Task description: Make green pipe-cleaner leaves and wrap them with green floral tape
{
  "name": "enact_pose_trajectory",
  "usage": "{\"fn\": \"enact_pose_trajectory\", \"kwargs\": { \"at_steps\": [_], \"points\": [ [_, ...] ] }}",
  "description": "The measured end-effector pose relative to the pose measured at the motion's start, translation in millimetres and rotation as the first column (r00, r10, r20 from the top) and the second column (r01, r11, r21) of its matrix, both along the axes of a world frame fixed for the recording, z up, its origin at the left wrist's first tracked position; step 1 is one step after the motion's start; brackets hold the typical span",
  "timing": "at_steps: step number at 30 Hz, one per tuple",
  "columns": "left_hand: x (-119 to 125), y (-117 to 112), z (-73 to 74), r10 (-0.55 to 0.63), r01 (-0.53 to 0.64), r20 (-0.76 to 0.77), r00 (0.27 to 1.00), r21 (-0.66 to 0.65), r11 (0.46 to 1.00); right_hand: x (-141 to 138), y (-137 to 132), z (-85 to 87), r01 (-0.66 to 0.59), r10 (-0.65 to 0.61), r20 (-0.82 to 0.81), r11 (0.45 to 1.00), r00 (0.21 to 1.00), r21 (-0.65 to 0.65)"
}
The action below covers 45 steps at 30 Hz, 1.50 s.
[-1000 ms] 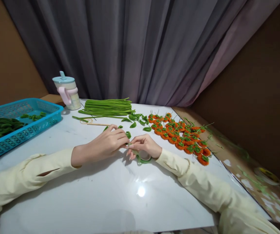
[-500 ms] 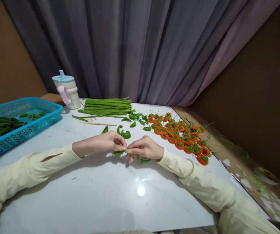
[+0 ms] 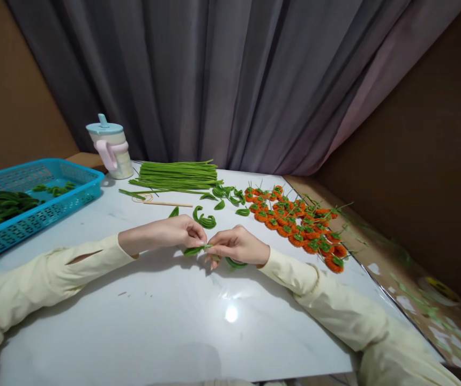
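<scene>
My left hand and my right hand meet over the middle of the white table, both in cream sleeves. Between their pinched fingertips is a small green leaf piece, held at both ends. A roll of green tape lies under my right hand, partly hidden. Loose green leaf pieces lie just beyond my hands.
A bundle of long green stems and a thin wooden stick lie at the back. Several orange flowers spread along the right edge. A blue basket with green pieces stands at left, a lidded cup behind it.
My hands drew back toward me from the loose leaves, and a green leaf piece now shows between the pinched fingertips. Both hands stay together.
</scene>
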<state>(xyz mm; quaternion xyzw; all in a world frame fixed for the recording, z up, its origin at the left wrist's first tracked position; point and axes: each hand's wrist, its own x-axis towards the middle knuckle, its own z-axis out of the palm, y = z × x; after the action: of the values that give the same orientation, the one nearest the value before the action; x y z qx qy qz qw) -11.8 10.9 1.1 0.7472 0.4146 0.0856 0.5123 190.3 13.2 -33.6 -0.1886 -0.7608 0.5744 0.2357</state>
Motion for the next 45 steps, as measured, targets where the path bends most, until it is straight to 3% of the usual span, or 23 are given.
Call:
{"fn": "enact_pose_trajectory", "kwargs": {
  "at_steps": [2,3,6,8,10,12,14,17,19,22,25,27,29,31,34,36,39,41,45],
  "points": [
    [-0.4,0.2,-2.1,-0.003,0.003,-0.002,1.0,-0.014,1.0,2.3,1.4,2.1,-0.014,0.0,0.054,0.966,0.999,0.259],
    [-0.8,0.6,-3.4,-0.001,0.001,0.006,1.0,-0.036,0.999,3.2,2.2,2.5,-0.016,-0.014,0.07,0.914,0.997,0.405],
    [-1.8,3.2,-7.6,0.01,-0.003,0.047,0.999,-0.143,0.99,3.8,4.8,-0.7,0.009,-0.07,0.049,0.656,0.996,0.755],
    [-1.7,4.7,-8.6,0.014,-0.003,0.059,0.998,-0.182,0.983,3.4,6.7,-5.5,0.021,-0.107,0.037,0.496,0.994,0.868],
    [-0.5,4.4,-6.7,0.019,-0.015,0.033,0.999,-0.128,0.992,3.3,8.8,-10.3,0.013,-0.13,0.046,0.424,0.99,0.905],
    [1.6,1.2,-2.3,0.051,-0.05,-0.031,0.998,0.023,0.998,3.9,10.7,-12.9,0.028,-0.142,0.041,0.449,0.989,0.893],
    [3.5,-4.7,2.3,0.083,-0.064,-0.075,0.994,0.223,0.973,4.8,11.8,-12.0,0.051,-0.139,0.031,0.55,0.99,0.834],
    [5.0,-15.0,4.6,0.069,0.006,-0.126,0.99,0.519,0.855,5.6,11.0,-5.6,0.089,-0.143,0.021,0.715,0.99,0.693],
    [5.1,-19.4,2.3,0.046,0.084,-0.181,0.982,0.651,0.754,5.2,9.1,-1.4,0.113,-0.162,0.025,0.782,0.986,0.613],
    [4.7,-19.9,-2.9,0.022,0.153,-0.226,0.974,0.725,0.671,3.5,6.6,-1.4,0.136,-0.198,0.044,0.801,0.979,0.583],
    [3.8,-17.1,-5.2,0.018,0.171,-0.242,0.97,0.734,0.657,1.7,6.4,-9.1,0.137,-0.224,0.04,0.717,0.974,0.683],
    [3.0,-16.3,-4.3,0.014,0.173,-0.247,0.969,0.716,0.676,0.9,6.7,-14.7,0.115,-0.227,0.038,0.623,0.973,0.774],
    [2.4,-16.3,-1.9,0.006,0.162,-0.244,0.97,0.663,0.731,0.7,6.3,-17.7,0.065,-0.229,0.065,0.518,0.971,0.853],
    [2.2,-15.4,0.9,-0.007,0.131,-0.224,0.974,0.543,0.829,1.0,4.9,-17.3,-0.017,-0.239,0.125,0.409,0.963,0.912],
    [1.7,-10.3,3.7,-0.042,0.08,-0.154,0.987,0.254,0.964,1.3,1.9,-13.4,-0.144,-0.259,0.206,0.239,0.944,0.96],
    [0.8,-5.1,4.0,-0.088,0.096,-0.093,0.992,0.096,0.991,1.2,0.2,-11.3,-0.197,-0.252,0.222,0.12,0.942,0.973],
    [-1.3,1.0,2.0,-0.129,0.128,-0.008,0.992,-0.066,0.99,0.5,-1.6,-10.9,-0.239,-0.231,0.223,-0.04,0.947,0.97],
    [-2.6,2.5,-0.2,-0.111,0.115,0.033,0.993,-0.165,0.98,-0.2,-2.5,-11.8,-0.251,-0.232,0.224,-0.093,0.946,0.963],
    [-3.0,1.6,-3.7,-0.077,0.086,0.047,0.996,-0.27,0.959,-1.6,-4.0,-13.1,-0.267,-0.239,0.236,-0.105,0.942,0.958]
  ]
}}
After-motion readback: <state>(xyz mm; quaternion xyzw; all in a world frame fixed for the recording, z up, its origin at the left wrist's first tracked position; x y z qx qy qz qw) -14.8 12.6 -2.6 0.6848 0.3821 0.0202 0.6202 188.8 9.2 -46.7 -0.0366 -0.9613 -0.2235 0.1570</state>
